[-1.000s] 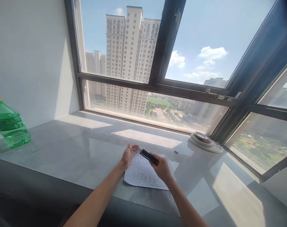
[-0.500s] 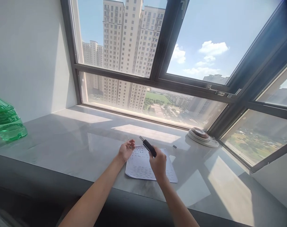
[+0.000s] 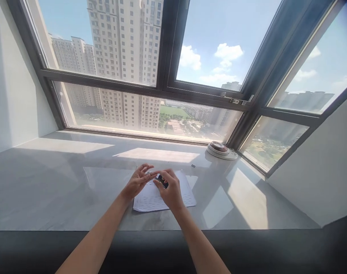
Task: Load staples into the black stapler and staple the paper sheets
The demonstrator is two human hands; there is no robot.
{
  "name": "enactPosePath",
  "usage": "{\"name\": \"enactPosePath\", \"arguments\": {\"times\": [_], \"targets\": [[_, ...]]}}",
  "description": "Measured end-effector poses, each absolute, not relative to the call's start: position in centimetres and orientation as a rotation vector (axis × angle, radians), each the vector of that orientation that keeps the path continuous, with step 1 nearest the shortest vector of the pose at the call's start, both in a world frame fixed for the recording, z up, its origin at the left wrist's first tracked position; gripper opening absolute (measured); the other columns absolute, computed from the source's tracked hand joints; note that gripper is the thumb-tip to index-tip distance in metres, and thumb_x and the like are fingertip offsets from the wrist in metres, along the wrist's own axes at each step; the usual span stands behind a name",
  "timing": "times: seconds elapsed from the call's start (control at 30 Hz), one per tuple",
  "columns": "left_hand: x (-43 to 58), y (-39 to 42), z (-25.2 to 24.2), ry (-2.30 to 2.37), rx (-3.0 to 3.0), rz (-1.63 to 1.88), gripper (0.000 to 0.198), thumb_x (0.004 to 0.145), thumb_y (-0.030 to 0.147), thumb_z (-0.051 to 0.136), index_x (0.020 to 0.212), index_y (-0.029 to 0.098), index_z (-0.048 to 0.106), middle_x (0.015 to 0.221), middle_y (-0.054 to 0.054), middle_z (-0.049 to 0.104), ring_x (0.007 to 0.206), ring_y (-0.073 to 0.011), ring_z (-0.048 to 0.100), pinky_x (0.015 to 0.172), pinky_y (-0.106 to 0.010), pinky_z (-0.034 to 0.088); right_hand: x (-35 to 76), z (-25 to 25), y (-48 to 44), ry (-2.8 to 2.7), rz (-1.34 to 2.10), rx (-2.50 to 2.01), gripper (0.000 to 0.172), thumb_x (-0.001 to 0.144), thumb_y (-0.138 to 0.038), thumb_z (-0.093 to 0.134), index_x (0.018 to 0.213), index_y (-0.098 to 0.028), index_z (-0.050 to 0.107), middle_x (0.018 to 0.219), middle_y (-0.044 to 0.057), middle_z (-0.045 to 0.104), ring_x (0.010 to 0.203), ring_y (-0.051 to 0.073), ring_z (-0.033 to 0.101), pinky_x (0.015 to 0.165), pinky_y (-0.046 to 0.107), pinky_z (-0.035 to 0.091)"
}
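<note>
My right hand [image 3: 171, 188] is closed round a black stapler [image 3: 163, 181], most of it covered by the fingers. Close against it on the left, my left hand [image 3: 139, 182] has its fingertips drawn together near a small shiny piece [image 3: 149, 173], too small to name for certain. Both hands are above printed sheets of paper [image 3: 153, 204] lying on the grey stone sill [image 3: 104, 201]. Beyond the paper, a short grey strip [image 3: 193, 165], like a row of staples, rests on the sill.
A stack of round plates or mats [image 3: 221, 150] stands in the back right corner by the window frame [image 3: 139, 88]. Patches of sunlight fall across the sill. The sill's front edge [image 3: 242, 229] runs below my forearms.
My hands have come together, the stapler now beside the left fingers and turned partly out of sight. The view has swung right, and the green bottle has left the picture.
</note>
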State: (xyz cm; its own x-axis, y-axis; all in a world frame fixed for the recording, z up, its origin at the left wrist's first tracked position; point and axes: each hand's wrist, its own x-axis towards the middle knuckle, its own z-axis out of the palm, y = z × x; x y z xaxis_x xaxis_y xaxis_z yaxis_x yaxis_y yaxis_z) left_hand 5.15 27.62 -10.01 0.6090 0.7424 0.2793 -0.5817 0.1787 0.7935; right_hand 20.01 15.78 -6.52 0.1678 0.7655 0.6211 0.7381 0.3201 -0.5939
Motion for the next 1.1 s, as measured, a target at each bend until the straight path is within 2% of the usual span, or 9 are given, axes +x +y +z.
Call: {"name": "enactPosePath", "arguments": {"times": [0.2,0.33,0.5,0.6,0.67,0.73,0.8,0.93,1.1], "targets": [[5.3,27.1,-10.0,0.237,1.058,0.916,0.046,0.077,0.023,0.083,0.116,0.025,0.059,0.138,-0.009,0.06,0.116,-0.0258,0.065,0.089,-0.032,0.055,17.1,-6.5,18.8,-1.838,-0.078,-1.497,0.038,0.087,-0.01,0.066,0.12,-0.028,0.072,0.112,0.008,0.063,0.104,0.024,0.055,0.089,0.036,0.053],[5.2,26.8,-9.7,0.221,1.069,0.9,0.045,0.076,0.02,0.082,0.114,0.024,0.06,0.139,-0.01,0.06,0.114,-0.0266,0.065,0.093,-0.036,0.053,17.5,-7.4,19.1,-1.82,-0.125,-1.49,0.039,0.091,-0.002,0.051,0.114,-0.026,0.072,0.105,0.008,0.065,0.101,0.024,0.057,0.084,0.034,0.052],[5.2,26.3,-8.8,0.125,1.041,0.839,0.037,0.08,0.019,0.076,0.113,0.025,0.061,0.138,-0.009,0.061,0.11,-0.0279,0.067,0.101,-0.045,0.049,19.6,-6.7,18.1,-1.73,-0.033,-1.434,0.033,0.096,-0.006,0.044,0.104,-0.022,0.072,0.101,0.007,0.067,0.091,0.02,0.063,0.075,0.028,0.048],[5.0,26.7,-8.7,0.132,0.934,0.92,0.027,0.083,0.024,0.072,0.109,0.022,0.063,0.122,-0.007,0.066,0.104,-0.0259,0.068,0.098,-0.043,0.052,23.7,-6.5,18.2,-1.595,0.037,-1.487,0.029,0.099,-0.015,0.044,0.098,-0.021,0.073,0.095,0.007,0.07,0.083,0.019,0.064,0.076,0.029,0.047],[4.7,27.4,-9.0,0.154,0.824,1.021,0.017,0.085,0.025,0.07,0.1,0.02,0.063,0.097,-0.004,0.066,0.082,-0.0163,0.067,0.078,-0.031,0.056,28.1,-7.0,18.7,-1.492,0.083,-1.621,0.024,0.095,-0.02,0.05,0.09,-0.021,0.073,0.088,0.006,0.072,0.08,0.02,0.065,0.075,0.03,0.046],[4.4,28.3,-9.6,0.169,0.706,1.126,0.012,0.085,0.024,0.069,0.085,0.019,0.058,0.074,0.002,0.055,0.057,-0.0076,0.053,0.054,-0.022,0.046,32.9,-7.8,19.3,-1.342,0.113,-1.806,0.021,0.09,-0.025,0.054,0.085,-0.02,0.073,0.084,0.007,0.073,0.081,0.022,0.066,0.077,0.031,0.046],[4.2,29.2,-10.3,0.201,0.605,1.223,0.022,0.085,0.023,0.069,0.073,0.018,0.051,0.063,0.006,0.042,0.047,-0.005,0.038,0.044,-0.021,0.035,37.0,-8.7,20.0,-1.241,0.14,-1.924,0.021,0.087,-0.028,0.054,0.083,-0.02,0.073,0.086,0.007,0.074,0.078,0.022,0.066,0.08,0.033,0.046],[4.1,30.4,-11.4,0.312,0.497,1.366,0.029,0.082,0.022,0.07,0.067,0.018,0.046,0.057,0.008,0.032,0.045,-0.0052,0.031,0.041,-0.022,0.028,40.2,-10.0,21.1,-1.256,0.151,-1.939,0.022,0.085,-0.03,0.052,0.085,-0.019,0.071,0.1,0.009,0.074,0.082,0.022,0.066,0.088,0.036,0.046],[4.3,30.6,-11.7,0.369,0.51,1.353,0.026,0.08,0.02,0.069,0.067,0.018,0.047,0.057,0.007,0.032,0.045,-0.0052,0.03,0.041,-0.022,0.026,35.6,-11.4,22.1,-1.568,0.306,-1.752,0.025,0.094,-0.031,0.044,0.094,-0.023,0.067,0.099,0.004,0.074,0.092,0.02,0.065,0.082,0.03,0.048]]}}
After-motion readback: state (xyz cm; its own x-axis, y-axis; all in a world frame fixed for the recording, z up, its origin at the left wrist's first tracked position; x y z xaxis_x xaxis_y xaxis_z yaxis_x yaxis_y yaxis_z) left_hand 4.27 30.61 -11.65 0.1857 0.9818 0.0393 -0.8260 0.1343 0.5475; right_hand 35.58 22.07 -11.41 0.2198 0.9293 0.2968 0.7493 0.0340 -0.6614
